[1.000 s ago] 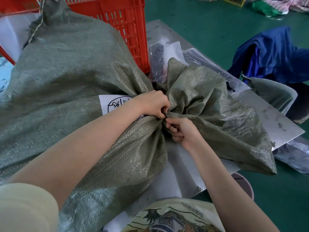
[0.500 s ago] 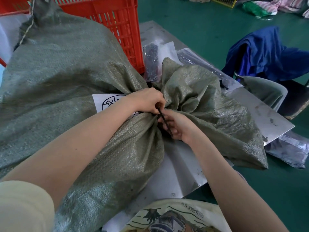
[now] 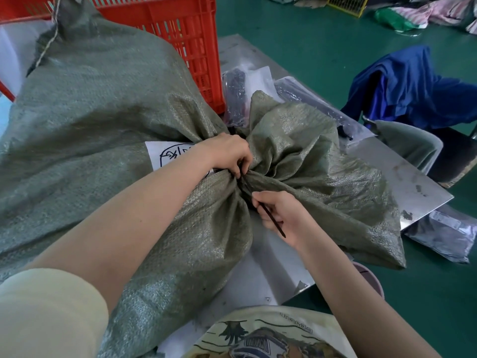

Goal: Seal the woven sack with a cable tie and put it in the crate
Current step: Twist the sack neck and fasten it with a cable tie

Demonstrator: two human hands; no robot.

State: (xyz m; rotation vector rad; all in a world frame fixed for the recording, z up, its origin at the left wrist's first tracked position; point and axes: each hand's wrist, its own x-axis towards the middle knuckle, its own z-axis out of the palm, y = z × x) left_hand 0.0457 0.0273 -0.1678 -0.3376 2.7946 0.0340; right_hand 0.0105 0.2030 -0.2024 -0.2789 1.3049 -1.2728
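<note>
A large grey-green woven sack lies full on the metal table, its neck gathered tight at the centre and its loose mouth flaring to the right. A thin black cable tie circles the neck. My left hand pinches the tie's head against the gathered neck. My right hand grips the tie's free tail, which sticks out toward me across my palm. The red plastic crate stands behind the sack at the table's far side.
A white handwritten label lies on the sack by my left wrist. Clear bags of dark parts sit by the crate. The metal table ends at the right; a blue cloth drapes a chair beyond. Green floor surrounds.
My right hand has drawn the tie's tail out toward me and away from the neck, so more of the black strap now shows. My left hand stays on the neck.
</note>
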